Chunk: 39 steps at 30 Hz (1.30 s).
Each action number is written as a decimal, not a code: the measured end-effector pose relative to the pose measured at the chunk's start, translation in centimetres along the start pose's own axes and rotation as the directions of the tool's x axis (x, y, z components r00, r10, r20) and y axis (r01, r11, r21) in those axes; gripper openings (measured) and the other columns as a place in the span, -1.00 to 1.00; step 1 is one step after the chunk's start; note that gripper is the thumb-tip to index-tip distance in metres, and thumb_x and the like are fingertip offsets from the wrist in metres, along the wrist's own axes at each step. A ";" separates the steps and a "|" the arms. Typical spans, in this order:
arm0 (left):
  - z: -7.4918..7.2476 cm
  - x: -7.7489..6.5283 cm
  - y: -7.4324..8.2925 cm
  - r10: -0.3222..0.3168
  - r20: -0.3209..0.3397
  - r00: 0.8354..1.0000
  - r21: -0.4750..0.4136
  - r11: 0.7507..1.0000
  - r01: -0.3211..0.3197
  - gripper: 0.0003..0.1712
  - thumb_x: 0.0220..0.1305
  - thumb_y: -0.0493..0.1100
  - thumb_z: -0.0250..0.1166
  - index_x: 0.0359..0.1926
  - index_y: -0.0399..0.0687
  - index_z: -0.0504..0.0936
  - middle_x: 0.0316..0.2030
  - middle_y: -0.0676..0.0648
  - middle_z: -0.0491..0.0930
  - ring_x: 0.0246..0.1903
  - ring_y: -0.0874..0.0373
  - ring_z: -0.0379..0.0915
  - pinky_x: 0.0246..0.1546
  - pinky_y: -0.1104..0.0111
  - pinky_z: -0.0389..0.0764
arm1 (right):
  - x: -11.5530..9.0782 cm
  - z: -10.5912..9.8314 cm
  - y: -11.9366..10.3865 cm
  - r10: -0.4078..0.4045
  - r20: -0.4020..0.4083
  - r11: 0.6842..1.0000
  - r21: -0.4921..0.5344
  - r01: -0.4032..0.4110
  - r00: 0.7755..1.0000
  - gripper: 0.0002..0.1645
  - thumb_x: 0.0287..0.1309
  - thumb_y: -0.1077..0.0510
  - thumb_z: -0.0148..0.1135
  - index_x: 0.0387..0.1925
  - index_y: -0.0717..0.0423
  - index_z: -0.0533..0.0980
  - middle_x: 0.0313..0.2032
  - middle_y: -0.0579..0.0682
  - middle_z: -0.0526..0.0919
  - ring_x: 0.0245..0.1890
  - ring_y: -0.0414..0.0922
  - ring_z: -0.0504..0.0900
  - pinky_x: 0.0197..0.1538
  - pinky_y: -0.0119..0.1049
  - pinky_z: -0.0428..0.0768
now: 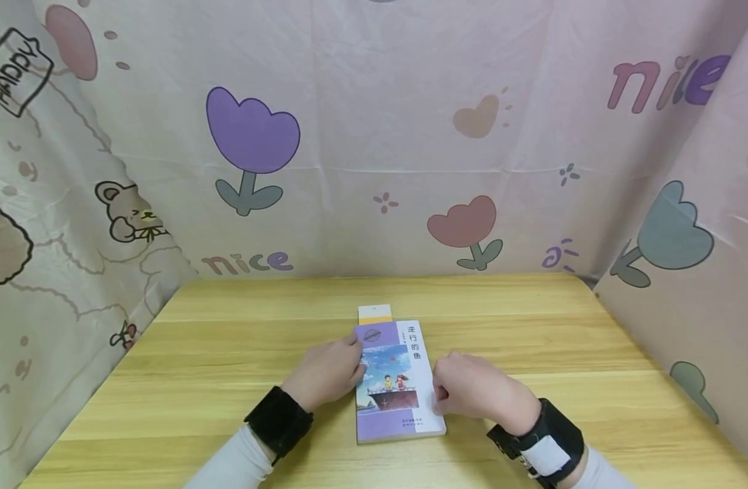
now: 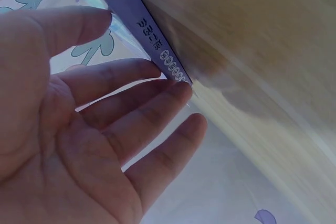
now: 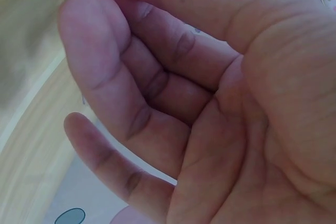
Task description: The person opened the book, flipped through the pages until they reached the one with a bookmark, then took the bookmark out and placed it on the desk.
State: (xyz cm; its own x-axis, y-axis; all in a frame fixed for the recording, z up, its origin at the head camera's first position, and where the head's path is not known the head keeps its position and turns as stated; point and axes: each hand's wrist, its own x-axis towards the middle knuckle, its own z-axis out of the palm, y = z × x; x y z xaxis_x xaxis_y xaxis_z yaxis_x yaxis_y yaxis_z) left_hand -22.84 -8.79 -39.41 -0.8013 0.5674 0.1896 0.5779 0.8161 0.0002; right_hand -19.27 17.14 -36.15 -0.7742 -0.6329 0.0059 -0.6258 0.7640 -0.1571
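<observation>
A paperback book (image 1: 388,424) with a purple and white cover, showing two cartoon figures on a ship's bow, lies closed on the wooden table. Past its top edge sticks a white and yellow card-like piece (image 1: 374,313), the rest of it hidden by the book. My left hand (image 1: 327,370) touches the left side; in the left wrist view its loosely extended fingers (image 2: 152,114) reach the purple spine (image 2: 149,32). At the right edge, my right hand (image 1: 480,387) has curled fingers, and thumb and index finger pinch the book there. The pinch is largely hidden in the right wrist view.
The light wooden table (image 1: 227,326) extends around the book on all sides. A pale printed curtain (image 1: 349,102) with flowers, hearts and lettering encloses its back and both sides. Black bands (image 1: 280,421) wrap both wrists.
</observation>
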 end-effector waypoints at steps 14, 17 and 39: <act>-0.8 -1.8 1.1 0.090 0.047 0.995 -0.030 0.996 -0.089 -0.55 0.22 0.09 0.26 0.00 -0.09 0.62 -0.14 -0.05 0.58 -0.33 0.17 0.52 -0.35 0.28 0.61 | -0.3 -0.3 -0.3 0.018 0.022 0.999 0.026 -0.018 1.000 -0.44 -0.13 0.19 0.36 -0.84 -0.11 0.13 -0.79 -0.26 0.02 -0.78 -0.36 0.05 -0.68 -0.49 0.02; -1.5 -2.8 1.8 0.108 0.099 0.989 -0.067 0.993 -0.102 -0.35 0.16 0.30 0.26 0.08 -0.04 0.60 -0.05 -0.05 0.57 -0.26 0.16 0.53 -0.28 0.27 0.62 | -0.3 -0.4 -0.2 0.027 0.018 0.999 0.041 -0.027 0.999 -0.45 -0.10 0.20 0.33 -0.83 -0.10 0.12 -0.78 -0.26 0.00 -0.77 -0.36 0.03 -0.68 -0.49 0.01; -1.4 -3.4 3.6 0.153 0.142 0.978 -0.167 0.978 -0.128 -0.09 -0.08 0.43 0.34 0.19 -0.04 0.53 0.08 -0.13 0.47 -0.17 0.15 0.48 -0.12 0.25 0.58 | 0.5 -0.8 2.7 0.057 0.013 0.992 0.109 -0.058 0.998 -0.82 -0.02 0.20 0.41 -0.61 -0.10 0.60 -0.63 -0.33 0.48 -0.61 -0.33 0.40 -0.52 -0.41 0.48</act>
State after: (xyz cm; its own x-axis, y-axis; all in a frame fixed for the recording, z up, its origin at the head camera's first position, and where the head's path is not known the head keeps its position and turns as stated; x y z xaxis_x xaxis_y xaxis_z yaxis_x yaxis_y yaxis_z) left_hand -17.79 -7.98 -38.70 -0.7174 0.6952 0.0464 0.6937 0.7065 0.1400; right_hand -21.40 19.02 -35.79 -0.8074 -0.5898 -0.0159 -0.5656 0.7814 -0.2635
